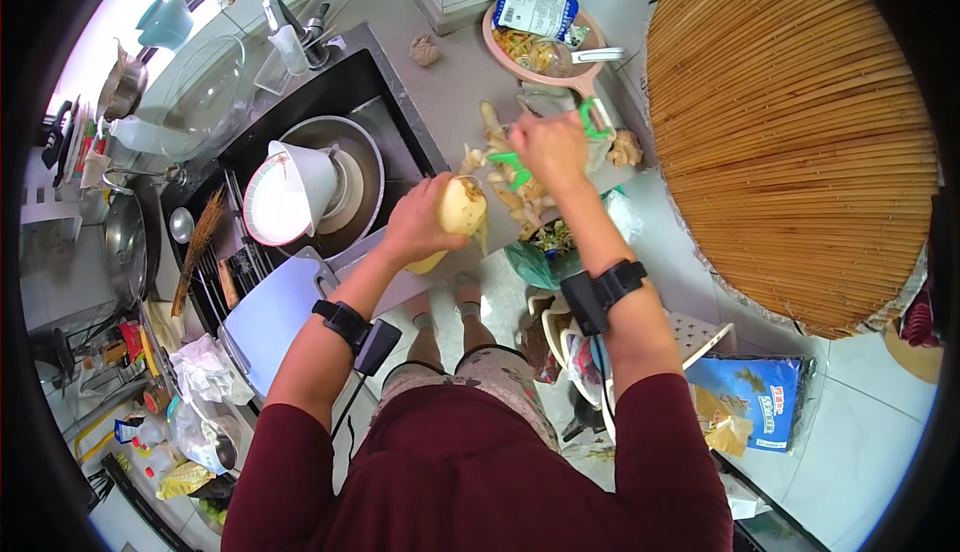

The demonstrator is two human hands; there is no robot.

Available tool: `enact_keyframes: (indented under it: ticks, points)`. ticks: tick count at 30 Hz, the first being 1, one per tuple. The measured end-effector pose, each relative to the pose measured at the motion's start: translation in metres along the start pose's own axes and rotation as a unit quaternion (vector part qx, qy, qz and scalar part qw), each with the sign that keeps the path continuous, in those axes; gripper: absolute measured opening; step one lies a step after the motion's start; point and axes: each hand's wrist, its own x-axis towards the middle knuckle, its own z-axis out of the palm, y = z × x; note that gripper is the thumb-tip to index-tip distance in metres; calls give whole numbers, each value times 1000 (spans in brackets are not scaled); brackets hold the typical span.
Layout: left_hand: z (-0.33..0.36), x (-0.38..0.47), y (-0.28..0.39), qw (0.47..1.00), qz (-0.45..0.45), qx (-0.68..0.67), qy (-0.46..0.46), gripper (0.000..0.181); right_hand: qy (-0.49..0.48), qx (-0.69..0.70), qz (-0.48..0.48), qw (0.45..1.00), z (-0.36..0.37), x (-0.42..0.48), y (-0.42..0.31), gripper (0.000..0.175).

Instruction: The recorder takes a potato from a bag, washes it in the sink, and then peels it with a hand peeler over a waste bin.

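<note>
My left hand (pixel 424 218) is closed around a pale yellow, peeled round vegetable (pixel 462 208) with a brown end and a strip of peel hanging from it. To its right, my right hand (pixel 551 148) grips a green and white peeler (pixel 513 169); green parts show on both sides of the fist, and its middle is hidden by the fingers. Under and around the right hand, peelings and pale knobbly pieces (pixel 495 128) lie on the grey counter (pixel 450 86). A brown knobbly root (pixel 624 149) rests near the counter's right edge.
Left of the hands, a black sink (pixel 397 101) holds a metal basin (pixel 375 154) and white bowls (pixel 279 199). A pink colander (pixel 517 68) stands at the back. A green bag (pixel 536 267) with scraps hangs by the counter's front edge. A large round bamboo mat (pixel 787 139) is at right.
</note>
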Motion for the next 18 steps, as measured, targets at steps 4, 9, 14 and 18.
enact_keyframes:
  ticks: [4, 9, 14, 18]
  points:
    - [3, -5, -4, 999, 40, -23, 29, 92, -48, 151, -27, 987, 8, -12, -36, 23]
    - [4, -9, -2, 999, 40, 3, 13, 94, -53, 154, -19, 987, 32, -17, -27, 25]
    - [15, -15, -8, 993, 89, 38, 63, 93, -47, -31, 21, 998, 0, 0, 24, 24]
    - [2, -9, -3, 998, 45, -24, 32, 94, -33, 14, 49, 998, -11, -21, 4, 21]
